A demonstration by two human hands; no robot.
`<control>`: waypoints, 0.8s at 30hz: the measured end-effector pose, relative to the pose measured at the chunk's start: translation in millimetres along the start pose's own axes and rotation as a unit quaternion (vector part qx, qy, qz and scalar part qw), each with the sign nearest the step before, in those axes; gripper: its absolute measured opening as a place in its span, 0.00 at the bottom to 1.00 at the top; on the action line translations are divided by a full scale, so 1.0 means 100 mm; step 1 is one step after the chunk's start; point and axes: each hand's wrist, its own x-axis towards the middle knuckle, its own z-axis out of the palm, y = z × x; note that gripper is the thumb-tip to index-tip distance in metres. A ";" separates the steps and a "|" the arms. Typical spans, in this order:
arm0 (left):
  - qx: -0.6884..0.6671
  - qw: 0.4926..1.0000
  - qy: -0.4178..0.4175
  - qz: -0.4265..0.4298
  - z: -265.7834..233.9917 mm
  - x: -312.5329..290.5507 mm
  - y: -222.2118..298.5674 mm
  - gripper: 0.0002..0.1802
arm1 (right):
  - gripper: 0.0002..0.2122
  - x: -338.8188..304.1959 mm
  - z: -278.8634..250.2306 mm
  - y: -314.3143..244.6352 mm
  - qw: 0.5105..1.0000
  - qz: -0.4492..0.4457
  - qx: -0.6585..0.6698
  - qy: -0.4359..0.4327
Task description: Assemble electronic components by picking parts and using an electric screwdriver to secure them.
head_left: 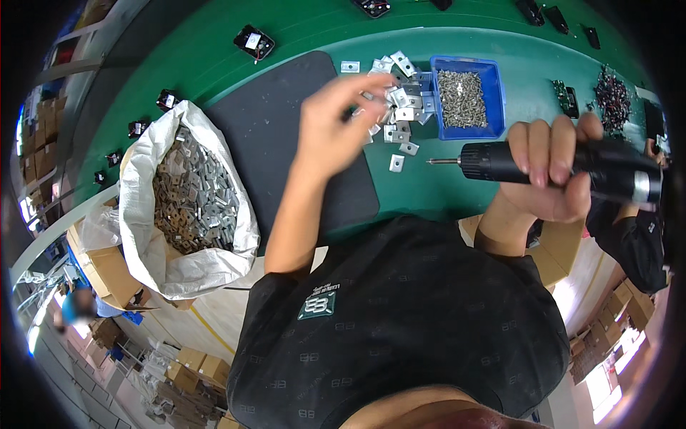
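My right hand [550,164] is wrapped round a black electric screwdriver [486,161], held level with its thin bit pointing left over the table. My left hand [336,125] is above the near edge of a heap of small silver metal plates with holes [402,113]. Motion blurs its fingers, but thumb and forefinger look apart, and I see nothing held between them. A blue bin [499,93] full of small screws [461,96] stands right of the heap, beyond the screwdriver's bit. One loose plate [396,163] lies near the bit.
A dark mat [286,93] lies left of the heap on the green table [400,193]. A white sack [136,207] of metal pieces stands in a carton at the left. Black housings [254,43] sit along the far side. Dark small parts [613,104] are piled right; another person [632,243] is there.
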 end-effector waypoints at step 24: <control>0.259 0.960 0.103 -0.039 -0.27 0.90 -0.52 0.09 | 0.22 -0.03 -0.19 -0.04 0.972 0.094 -0.120 0.179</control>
